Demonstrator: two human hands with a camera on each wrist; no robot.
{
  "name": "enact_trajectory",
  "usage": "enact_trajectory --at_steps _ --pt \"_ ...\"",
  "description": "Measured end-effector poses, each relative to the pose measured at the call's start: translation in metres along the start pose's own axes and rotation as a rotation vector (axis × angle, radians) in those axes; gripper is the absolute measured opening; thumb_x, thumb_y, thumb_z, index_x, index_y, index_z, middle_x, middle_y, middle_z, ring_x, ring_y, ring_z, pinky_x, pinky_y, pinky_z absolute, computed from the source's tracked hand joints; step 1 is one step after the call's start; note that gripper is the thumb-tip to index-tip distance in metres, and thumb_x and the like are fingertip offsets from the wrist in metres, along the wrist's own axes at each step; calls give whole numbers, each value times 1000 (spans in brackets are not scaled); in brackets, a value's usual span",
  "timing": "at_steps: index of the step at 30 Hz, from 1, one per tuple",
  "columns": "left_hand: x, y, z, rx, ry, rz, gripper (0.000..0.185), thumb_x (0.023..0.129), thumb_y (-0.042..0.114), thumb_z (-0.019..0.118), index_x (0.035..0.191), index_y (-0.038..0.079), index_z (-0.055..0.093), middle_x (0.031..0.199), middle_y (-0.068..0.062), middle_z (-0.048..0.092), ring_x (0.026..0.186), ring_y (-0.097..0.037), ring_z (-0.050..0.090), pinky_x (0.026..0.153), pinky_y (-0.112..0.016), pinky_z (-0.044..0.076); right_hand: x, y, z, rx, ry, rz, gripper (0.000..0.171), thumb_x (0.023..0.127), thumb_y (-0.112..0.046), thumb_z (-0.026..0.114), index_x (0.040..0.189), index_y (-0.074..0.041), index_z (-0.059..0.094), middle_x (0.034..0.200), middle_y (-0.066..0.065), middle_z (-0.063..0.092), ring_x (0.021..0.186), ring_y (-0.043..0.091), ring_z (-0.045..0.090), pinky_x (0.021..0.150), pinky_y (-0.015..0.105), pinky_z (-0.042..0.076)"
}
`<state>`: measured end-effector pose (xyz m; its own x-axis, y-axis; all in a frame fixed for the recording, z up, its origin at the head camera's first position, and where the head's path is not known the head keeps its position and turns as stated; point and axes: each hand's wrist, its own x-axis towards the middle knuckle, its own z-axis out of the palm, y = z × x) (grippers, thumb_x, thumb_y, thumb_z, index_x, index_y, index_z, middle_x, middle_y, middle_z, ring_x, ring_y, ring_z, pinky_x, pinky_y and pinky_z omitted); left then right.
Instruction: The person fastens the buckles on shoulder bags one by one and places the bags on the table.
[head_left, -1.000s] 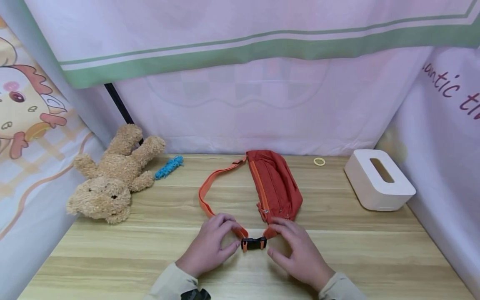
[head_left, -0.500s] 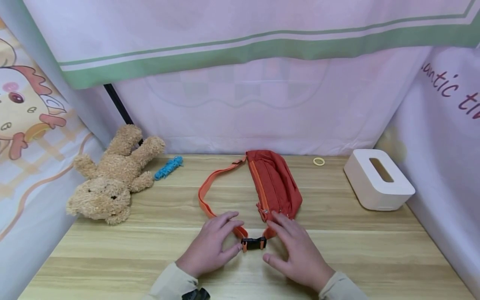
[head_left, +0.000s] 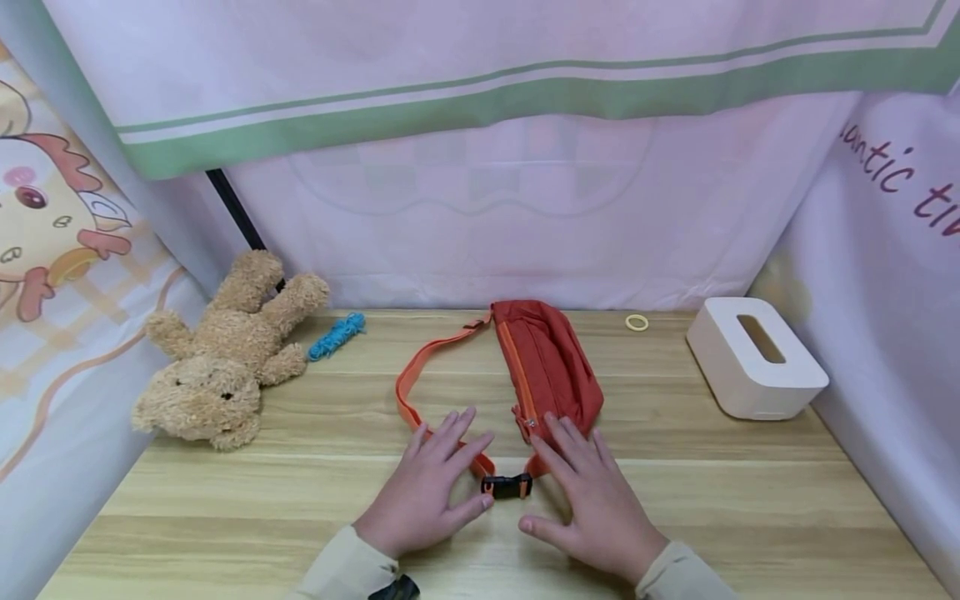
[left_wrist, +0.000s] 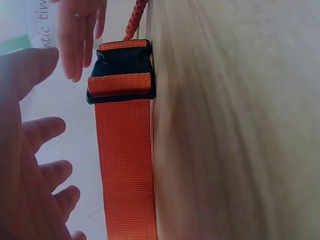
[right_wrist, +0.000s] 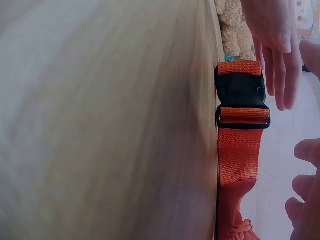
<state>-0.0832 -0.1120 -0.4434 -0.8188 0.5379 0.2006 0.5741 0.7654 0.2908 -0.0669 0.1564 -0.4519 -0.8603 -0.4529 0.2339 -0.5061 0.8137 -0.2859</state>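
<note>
A red waist bag (head_left: 551,367) lies on the table, its orange strap (head_left: 408,383) curving out to the left and round to the front. The black side-release buckle (head_left: 507,487) joins the two strap ends; both halves sit together in the wrist views. My left hand (head_left: 427,492) hovers over the strap left of the buckle, fingers spread and straight. On the other side, my right hand (head_left: 600,504) is spread over the near end of the bag, partly covering it. In the left wrist view, the fingers (left_wrist: 45,132) stand apart from the strap, holding nothing.
A plush bear (head_left: 225,358) lies at the left beside a blue bundle of cord (head_left: 337,337). A pale yellow ring (head_left: 637,317) is at the back right. The white tissue box (head_left: 757,358) stands near the right edge. Curtains hang behind and at both sides of the wooden table (head_left: 300,517).
Both hands have straightened and spread their fingers, which were more bent around the buckle ends. The right thumb has shifted left. The bag and buckle stay in place.
</note>
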Motion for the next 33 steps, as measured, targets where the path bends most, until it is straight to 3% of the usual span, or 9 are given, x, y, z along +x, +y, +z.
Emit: enact_trajectory --at_steps 16,25,33 --pt "0 4 0 80 -51 -56 86 91 74 50 160 36 18 167 0 -10 153 -28 -2 118 -64 7 2 -4 0 -76 -25 11 108 77 -84 57 161 -34 12 168 -4 -2 154 27 2 117 66 5" --pt "-1 5 -1 94 -40 -61 88 89 76 50 161 37 15 168 0 -12 153 -28 -5 118 -64 6 1 -4 -2 -96 -27 36 110 76 -86 55 161 -36 7 168 -5 -3 154 23 -2 117 67 7" --pt "-2 6 -4 96 -42 -77 89 89 76 50 161 37 16 167 -1 -11 153 -28 -5 118 -64 6 0 -2 -3 -85 -26 43 109 76 -86 56 161 -36 10 168 -5 -2 154 23 -3 118 64 2"
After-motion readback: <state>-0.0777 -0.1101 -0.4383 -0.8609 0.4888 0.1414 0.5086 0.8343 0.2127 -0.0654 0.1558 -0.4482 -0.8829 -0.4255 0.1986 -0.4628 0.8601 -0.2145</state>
